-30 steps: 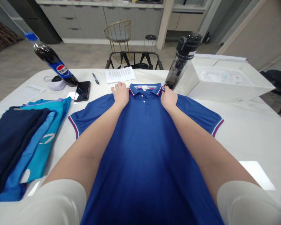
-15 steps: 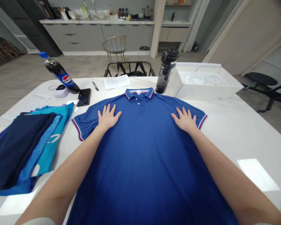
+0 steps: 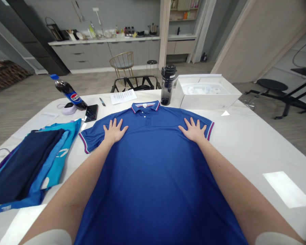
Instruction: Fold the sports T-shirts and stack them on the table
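Observation:
A blue polo shirt lies spread face up on the white table, collar away from me, buttons showing. My left hand rests flat on the shirt's left shoulder with the fingers spread. My right hand lies flat on the right shoulder near the striped sleeve cuff, fingers spread too. Neither hand holds anything.
A pile of blue and teal garments sits at the left. Behind the shirt stand a cola bottle, a phone, a pen, a paper sheet, a dark drinking bottle and an open white box. Chairs stand beyond the table.
My hands left the collar, slid outward to the shoulders and opened flat. The view has since tilted up and pulled back a little.

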Demonstrator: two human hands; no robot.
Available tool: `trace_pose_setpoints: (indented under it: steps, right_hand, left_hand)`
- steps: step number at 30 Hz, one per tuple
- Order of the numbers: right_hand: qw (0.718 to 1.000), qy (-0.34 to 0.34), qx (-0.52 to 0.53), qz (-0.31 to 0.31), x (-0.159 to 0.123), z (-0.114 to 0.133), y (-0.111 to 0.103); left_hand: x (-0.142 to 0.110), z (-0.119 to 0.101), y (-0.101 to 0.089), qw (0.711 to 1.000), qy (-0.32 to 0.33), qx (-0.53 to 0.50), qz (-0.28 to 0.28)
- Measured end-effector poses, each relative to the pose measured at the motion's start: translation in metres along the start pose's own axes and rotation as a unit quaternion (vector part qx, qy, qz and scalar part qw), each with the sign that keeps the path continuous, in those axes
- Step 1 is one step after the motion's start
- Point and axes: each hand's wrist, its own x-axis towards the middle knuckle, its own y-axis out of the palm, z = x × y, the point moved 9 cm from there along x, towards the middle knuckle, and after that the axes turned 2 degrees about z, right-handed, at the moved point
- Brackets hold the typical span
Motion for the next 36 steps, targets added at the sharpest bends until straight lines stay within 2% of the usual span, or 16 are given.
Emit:
trace_pose_setpoints:
  steps: [4, 7, 11, 13, 15, 18, 19, 21, 23, 25, 28, 36]
  right_hand:
    - [1.0, 0.005, 0.008, 0.015, -0.003, 0.005, 0.002]
    - [1.0, 0.004, 0.011, 0.019, -0.003, 0.006, 0.001]
    - [1.0, 0.0, 0.004, 0.01, -0.002, 0.005, 0.0]
    - [1.0, -0.005, 0.01, -0.005, -0.004, 0.005, -0.003]
    - [0.998, -0.021, 0.017, -0.05, -0.012, 0.01, -0.013]
    - [0.987, -0.105, 0.017, -0.123, -0.04, 0.037, -0.029]
    - [0.981, -0.152, 0.015, -0.123, -0.054, 0.051, -0.028]
    - [0.966, -0.245, 0.01, -0.083, -0.086, 0.081, -0.017]
    - [0.954, -0.297, 0.006, -0.034, -0.119, 0.1, -0.001]
    - [0.952, -0.306, 0.01, -0.005, -0.147, 0.105, 0.01]
    - [0.955, -0.296, 0.023, 0.016, -0.175, 0.101, 0.018]
    - [0.96, -0.278, 0.03, 0.01, -0.215, 0.092, 0.015]
  left_hand:
    - [0.0, 0.001, 0.0, 1.0, -0.004, 0.013, 0.005]
    - [-0.007, -0.016, -0.011, 0.998, 0.021, 0.048, -0.024]
    - [-0.035, -0.083, -0.025, 0.989, 0.123, 0.039, -0.078]
    - [-0.053, -0.12, -0.021, 0.984, 0.169, 0.003, -0.061]
    - [-0.073, -0.152, -0.012, 0.977, 0.209, -0.018, -0.042]
    - [-0.103, -0.178, 0.003, 0.97, 0.242, -0.031, -0.01]
    - [-0.113, -0.181, 0.008, 0.968, 0.247, -0.035, 0.001]
    - [-0.133, -0.183, 0.014, 0.966, 0.254, -0.04, 0.013]
    - [-0.155, -0.184, 0.016, 0.963, 0.266, -0.04, 0.009]
    - [-0.177, -0.185, 0.016, 0.959, 0.28, -0.038, 0.005]
    - [-0.205, -0.186, 0.017, 0.955, 0.294, -0.035, 0.012]
    - [-0.253, -0.185, 0.017, 0.951, 0.307, -0.042, 0.012]
